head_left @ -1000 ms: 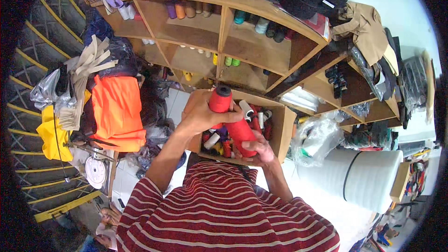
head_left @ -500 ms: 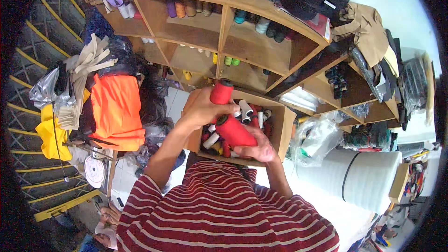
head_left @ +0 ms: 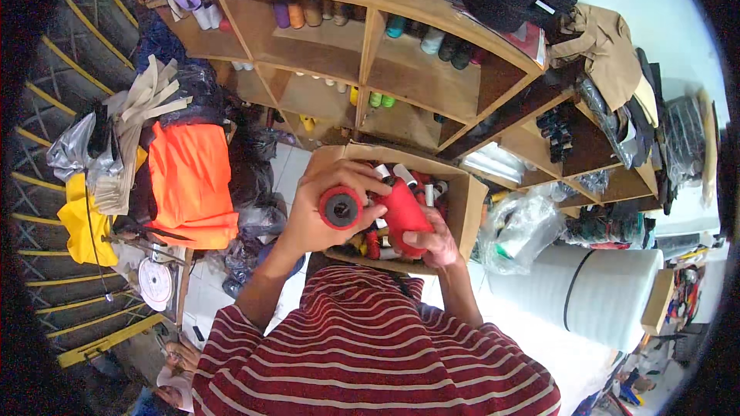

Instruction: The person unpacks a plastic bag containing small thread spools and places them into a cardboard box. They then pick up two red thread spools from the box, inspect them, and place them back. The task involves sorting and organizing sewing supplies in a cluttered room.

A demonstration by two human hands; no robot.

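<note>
In my left hand (head_left: 310,199) is a red thread spool (head_left: 352,222), turned so that its dark hollow end faces up toward me. My right hand (head_left: 439,243) is wrapped around a second, larger red thread cone (head_left: 405,214), which leans with its narrow dark tip up and to the left. Fingertips of the left hand are close to that cone; whether they touch it I cannot tell. Both hands are over an open cardboard box (head_left: 467,204) with several spools inside, among them a white spool (head_left: 404,176). My hands and the cone hide part of the contents.
Beyond the box stands a wooden shelf (head_left: 308,46) with thread cones in its compartments. To the right lie clear plastic (head_left: 524,227) and a big white foam roll (head_left: 609,293). Orange fabric (head_left: 193,185) hangs at the left, near a yellow-barred railing (head_left: 46,219).
The spool in my left hand has swung from upright to end-on and moved lower and to the left. The right-hand cone has shifted right and tilted more upright.
</note>
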